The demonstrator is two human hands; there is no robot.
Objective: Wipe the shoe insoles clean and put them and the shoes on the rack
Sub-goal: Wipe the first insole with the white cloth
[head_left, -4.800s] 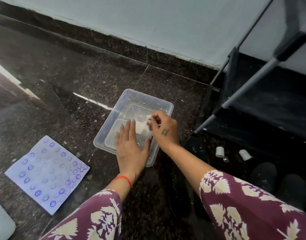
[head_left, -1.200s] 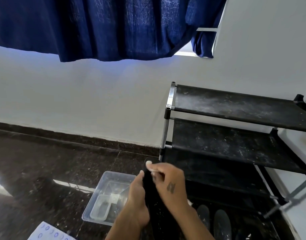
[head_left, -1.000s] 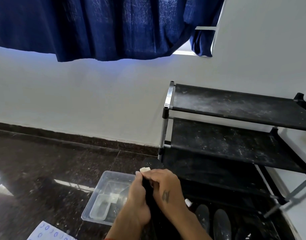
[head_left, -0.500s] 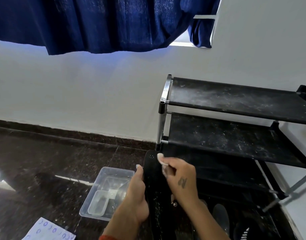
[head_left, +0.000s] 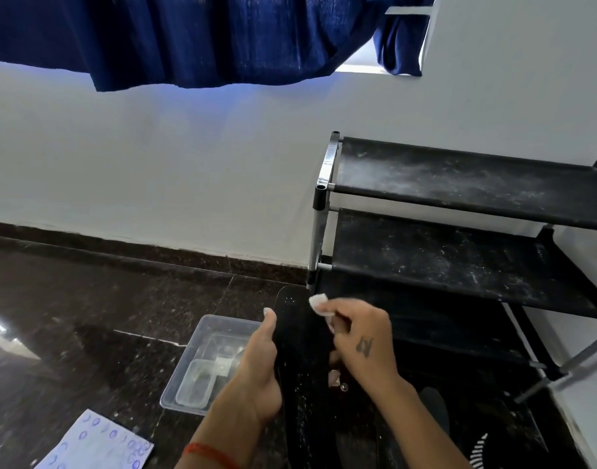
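A long, flat black shoe insole (head_left: 298, 336) is held up on end in front of the person, its rounded toe end uppermost, so that its flat face turns toward them and can be reached along its length. The left hand (head_left: 259, 370) grips the insole's left edge, thumb lying up along the edge and fingers hidden behind, which seems meant to brace it against the rubbing. The right hand (head_left: 361, 343) pinches a small white wad of wiping material (head_left: 319, 304) between its fingertips and holds it against the insole's upper right edge, near the toe. Pale specks further down the insole suggest the wiping is not finished. On the dark polished stone floor (head_left: 87, 316) just behind the left hand sits a clear plastic rectangular tub (head_left: 205, 363) with a smaller clear container inside, kept within easy reach, probably for wetting the wad. To the right stands the black fabric-shelved shoe rack with metal posts (head_left: 459, 258), its upper two tiers dusty and bare; dark shoes (head_left: 432, 411) lie on the floor at its foot.
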